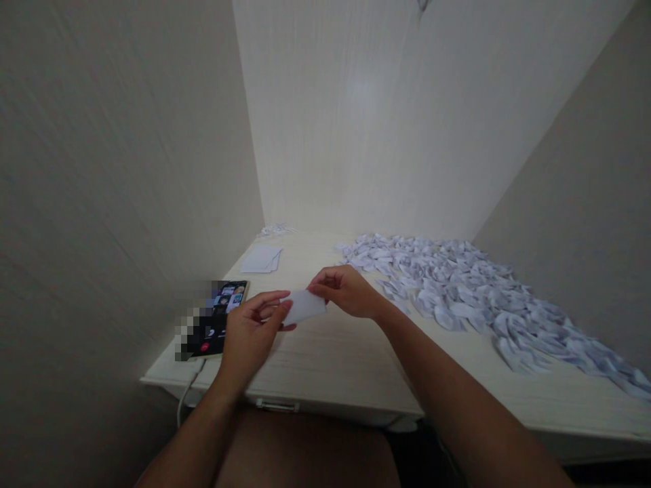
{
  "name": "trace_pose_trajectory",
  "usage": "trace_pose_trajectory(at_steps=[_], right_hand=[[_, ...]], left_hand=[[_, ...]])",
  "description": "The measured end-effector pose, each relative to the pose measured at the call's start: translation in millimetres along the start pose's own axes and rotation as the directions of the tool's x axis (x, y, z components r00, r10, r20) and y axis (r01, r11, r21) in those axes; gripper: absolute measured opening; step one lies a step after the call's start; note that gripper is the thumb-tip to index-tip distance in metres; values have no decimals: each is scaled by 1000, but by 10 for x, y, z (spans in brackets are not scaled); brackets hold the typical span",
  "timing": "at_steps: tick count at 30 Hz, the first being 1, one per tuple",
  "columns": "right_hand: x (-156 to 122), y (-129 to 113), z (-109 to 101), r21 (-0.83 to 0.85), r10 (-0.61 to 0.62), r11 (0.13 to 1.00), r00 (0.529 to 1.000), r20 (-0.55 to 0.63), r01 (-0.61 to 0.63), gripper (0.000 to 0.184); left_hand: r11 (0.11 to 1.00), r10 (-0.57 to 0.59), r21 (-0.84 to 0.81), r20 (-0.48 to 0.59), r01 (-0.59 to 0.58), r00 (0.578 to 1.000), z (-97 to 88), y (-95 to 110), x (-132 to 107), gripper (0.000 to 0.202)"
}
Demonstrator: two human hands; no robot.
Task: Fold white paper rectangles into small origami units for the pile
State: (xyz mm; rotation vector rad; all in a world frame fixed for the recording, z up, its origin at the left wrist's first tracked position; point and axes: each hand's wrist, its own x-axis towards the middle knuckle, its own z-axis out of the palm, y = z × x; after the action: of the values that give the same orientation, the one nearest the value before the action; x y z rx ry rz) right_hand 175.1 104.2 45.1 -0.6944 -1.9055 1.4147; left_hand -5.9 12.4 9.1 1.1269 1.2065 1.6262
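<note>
A small white piece of paper (pixel 305 306) is held up over the middle of the desk. My left hand (pixel 257 325) grips its left end between thumb and fingers. At the upper right corner, my right hand (pixel 340 288) pinches the same paper between thumb and forefinger. Whether the piece is a single layer or folded, I cannot tell. Beyond my left hand lies a short stack of white paper sheets (pixel 258 259), slightly fanned at its right side.
A large heap of folded white paper pieces (pixel 447 278) spreads over the desk's right side. A phone (pixel 221 318) with a lit screen lies at the left, a cable (pixel 187 393) near it. White scraps (pixel 274 230) sit in the back left corner. Walls enclose the desk (pixel 330 373).
</note>
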Motion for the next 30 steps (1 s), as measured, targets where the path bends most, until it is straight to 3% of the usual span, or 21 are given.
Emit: trace_pose_trajectory(at_steps=[5,12,18,22,30], right_hand=[[14,51,4,12,3,1000,1000,-21,-3,18],[33,64,-83,96,33,995,984,-175,-16,24],[21,51,20,61,84,995,996,-21,-82,26],[15,54,65,-41,59,997,998,-12,-60,16],[6,73,68,-195,34,981,997,65,-20,18]], left_hand=[[1000,-22,-2,-1,22,1000,-1,-15,9,37],[1000,-23,-6,-35,23,999,-6,-27,17,39],[1000,-28,6,-37,28,999,6,-25,17,39],[999,-40,15,-24,41,999,-1,-21,17,39],[997,-69,26,3,69,998,-5,-18,11,43]])
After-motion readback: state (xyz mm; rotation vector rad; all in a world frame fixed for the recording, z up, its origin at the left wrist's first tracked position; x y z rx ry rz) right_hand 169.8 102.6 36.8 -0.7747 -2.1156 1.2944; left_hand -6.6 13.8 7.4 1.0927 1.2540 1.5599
